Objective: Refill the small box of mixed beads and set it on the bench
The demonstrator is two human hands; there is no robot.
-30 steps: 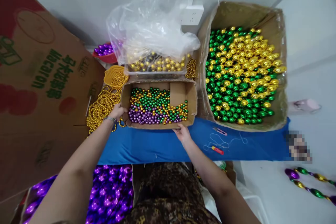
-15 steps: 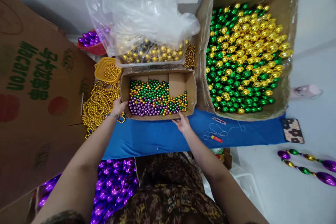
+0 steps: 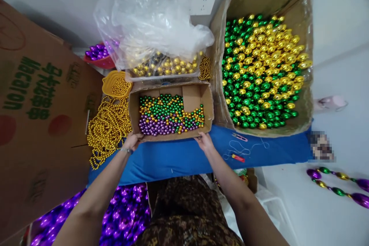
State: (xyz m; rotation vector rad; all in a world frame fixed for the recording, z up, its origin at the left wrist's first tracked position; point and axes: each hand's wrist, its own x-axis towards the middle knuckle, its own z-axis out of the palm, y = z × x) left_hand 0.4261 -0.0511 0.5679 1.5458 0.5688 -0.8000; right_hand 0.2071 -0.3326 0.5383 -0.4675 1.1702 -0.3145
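Cardboard box, open-topped, heaped with green, gold, purple beads.

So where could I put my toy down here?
On the bare blue cloth in front of the small bead box, between both hands. By the string and red tool it's cluttered; behind, boxes and gold strands crowd everything.

Blue cloth open; big box blocks right.
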